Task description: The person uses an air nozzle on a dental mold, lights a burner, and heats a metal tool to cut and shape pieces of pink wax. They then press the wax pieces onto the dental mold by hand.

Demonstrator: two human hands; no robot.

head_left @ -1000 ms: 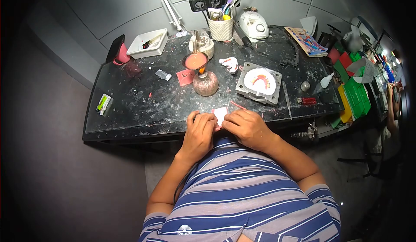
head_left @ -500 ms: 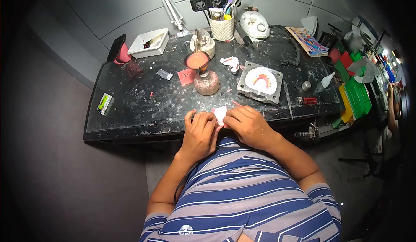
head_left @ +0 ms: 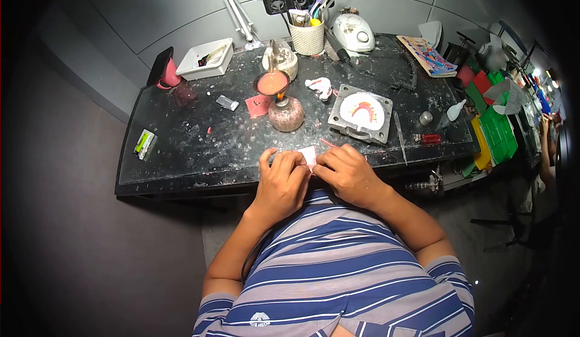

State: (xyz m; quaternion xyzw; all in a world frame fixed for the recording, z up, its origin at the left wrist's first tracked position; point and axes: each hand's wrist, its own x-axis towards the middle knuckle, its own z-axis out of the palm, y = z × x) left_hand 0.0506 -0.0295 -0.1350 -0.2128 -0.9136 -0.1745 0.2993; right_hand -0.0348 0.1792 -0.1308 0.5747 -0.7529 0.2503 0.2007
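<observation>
Pinches a small pale sheet (head_left: 309,154), thin, flat and pink-tinged, between the fingertips of left hand (head_left: 281,177) and right hand (head_left: 342,171), both with bent fingers, gripping near its lower end. Holds it at the front edge of a scuffed, speckled black table (head_left: 193,141). Beyond, a round-bellied burner (head_left: 286,115) with an orange flame under a shallow pan (head_left: 272,84) of smooth pink stuff; beside it, a flat pink square (head_left: 257,105). To the right, a blocky metal frame (head_left: 382,106) around white plaster (head_left: 364,125) bearing a pink arch (head_left: 364,108). Farther back, a textured white pot (head_left: 307,39) of brushes. White lettering on the striped cotton-like shirt (head_left: 338,264), too distorted to read surely; print on the yellow-green packet (head_left: 144,144) too small.
</observation>
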